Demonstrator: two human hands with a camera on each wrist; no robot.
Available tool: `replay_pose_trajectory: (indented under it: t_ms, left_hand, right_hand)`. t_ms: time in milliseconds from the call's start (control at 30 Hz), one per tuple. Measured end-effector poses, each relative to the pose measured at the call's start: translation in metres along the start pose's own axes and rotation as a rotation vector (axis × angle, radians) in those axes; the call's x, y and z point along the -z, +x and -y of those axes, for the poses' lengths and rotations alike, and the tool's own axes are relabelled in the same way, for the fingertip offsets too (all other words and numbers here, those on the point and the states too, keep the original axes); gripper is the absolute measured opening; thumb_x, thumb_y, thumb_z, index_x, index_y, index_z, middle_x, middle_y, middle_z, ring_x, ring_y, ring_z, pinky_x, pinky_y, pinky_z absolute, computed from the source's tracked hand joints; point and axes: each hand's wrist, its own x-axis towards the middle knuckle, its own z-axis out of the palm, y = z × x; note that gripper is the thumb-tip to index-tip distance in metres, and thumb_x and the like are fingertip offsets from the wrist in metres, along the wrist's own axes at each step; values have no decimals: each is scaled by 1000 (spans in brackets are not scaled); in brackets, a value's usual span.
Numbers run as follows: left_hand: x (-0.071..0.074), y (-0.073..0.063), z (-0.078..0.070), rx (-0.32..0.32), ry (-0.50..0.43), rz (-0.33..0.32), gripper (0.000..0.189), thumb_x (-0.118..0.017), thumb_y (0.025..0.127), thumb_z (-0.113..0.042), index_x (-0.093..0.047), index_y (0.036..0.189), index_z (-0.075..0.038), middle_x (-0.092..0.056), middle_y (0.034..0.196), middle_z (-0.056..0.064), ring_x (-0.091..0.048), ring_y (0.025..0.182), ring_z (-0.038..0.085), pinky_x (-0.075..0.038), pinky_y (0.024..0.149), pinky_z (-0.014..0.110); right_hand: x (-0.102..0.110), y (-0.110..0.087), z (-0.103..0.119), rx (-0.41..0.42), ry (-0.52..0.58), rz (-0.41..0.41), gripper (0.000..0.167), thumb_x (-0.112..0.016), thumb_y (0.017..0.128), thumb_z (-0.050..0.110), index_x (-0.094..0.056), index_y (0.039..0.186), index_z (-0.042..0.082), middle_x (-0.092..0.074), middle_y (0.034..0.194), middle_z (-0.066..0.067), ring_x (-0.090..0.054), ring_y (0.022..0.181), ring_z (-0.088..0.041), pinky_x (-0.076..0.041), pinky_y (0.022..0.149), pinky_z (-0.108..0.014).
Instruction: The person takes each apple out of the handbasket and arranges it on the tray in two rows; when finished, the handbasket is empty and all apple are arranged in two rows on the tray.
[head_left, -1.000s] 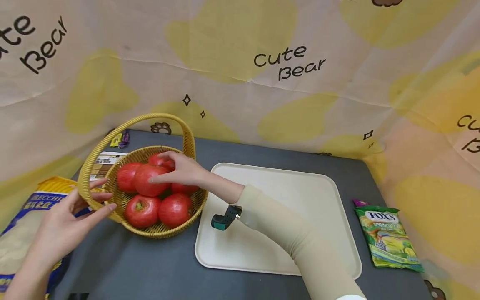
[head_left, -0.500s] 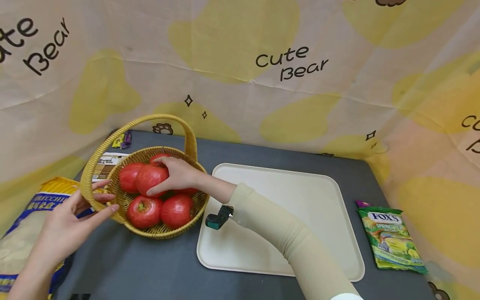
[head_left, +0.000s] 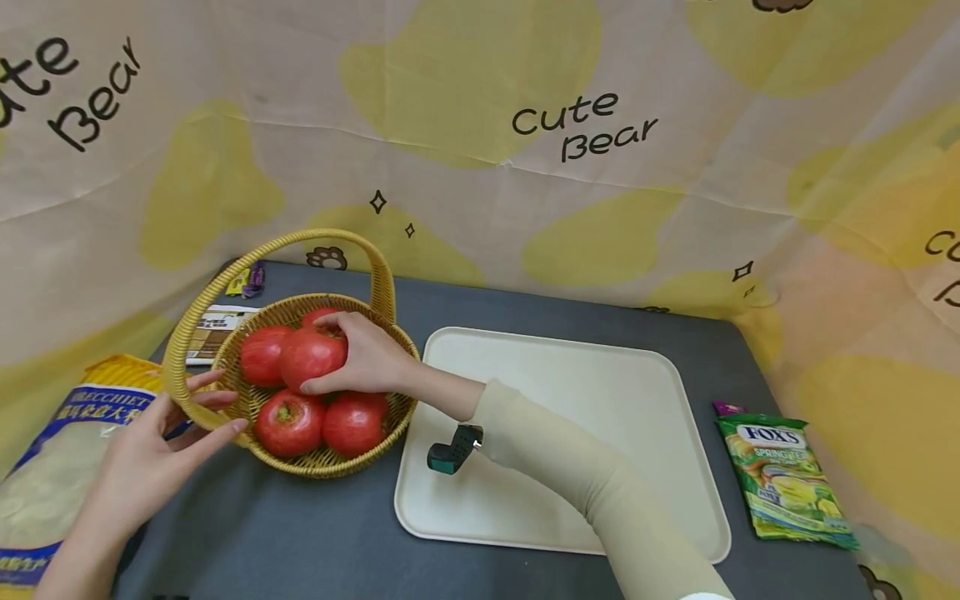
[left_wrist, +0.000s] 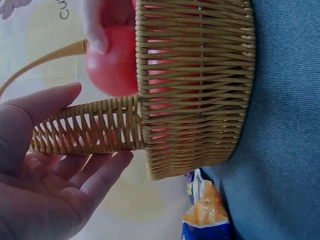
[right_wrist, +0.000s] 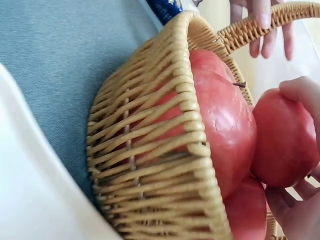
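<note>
A yellow wicker basket point(head_left: 318, 471) with a tall arched handle point(head_left: 198, 304) holds several red apples, including one at the front point(head_left: 288, 422). My right hand point(head_left: 367, 354) reaches into it from the right and grips an apple point(head_left: 307, 360) on top of the others, fingers over its far side and thumb in front. In the right wrist view, this apple point(right_wrist: 285, 137) is raised beside another apple point(right_wrist: 225, 130) that has a stem. My left hand point(head_left: 153, 454) holds the handle's left base; the left wrist view shows thumb and fingers on opposite edges of the handle point(left_wrist: 95, 127).
A cream tray point(head_left: 555, 508) lies right of the basket, under my right forearm. At the far right is a green snack bag point(head_left: 783, 475). A blue-and-yellow pasta bag point(head_left: 71, 450) stands at the left. Small wrappers point(head_left: 247, 281) and a printed packet point(head_left: 213, 333) sit behind the basket.
My right hand has closed around the top apple and shifted it slightly right. My left hand stays at the handle's base.
</note>
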Motion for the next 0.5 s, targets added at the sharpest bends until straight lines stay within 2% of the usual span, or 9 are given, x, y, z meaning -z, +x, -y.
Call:
replay_pose_trajectory:
  t_ms: [267,500]
  left_hand:
    - [-4,2,8,-27,-51,37,65,-77,81,2,-48,135,-18,-63,104,-26,-53,102,-15,-44,77,3]
    - [-7,4,15,-50,-57,65,66,-78,78,5,-47,133,-14,-63,102,-27,-56,98,-14,-45,76,4]
  right_hand:
    - [28,-33,-8,-61,119,-71,76,-82,72,45,-46,135,22,-48,125,3,-49,108,-10,-50,81,-27]
    - [56,-65,-30,-80,182,-181,73,-83,73,38,-47,134,22,-46,126,2,-48,110,-12,-52,81,-29]
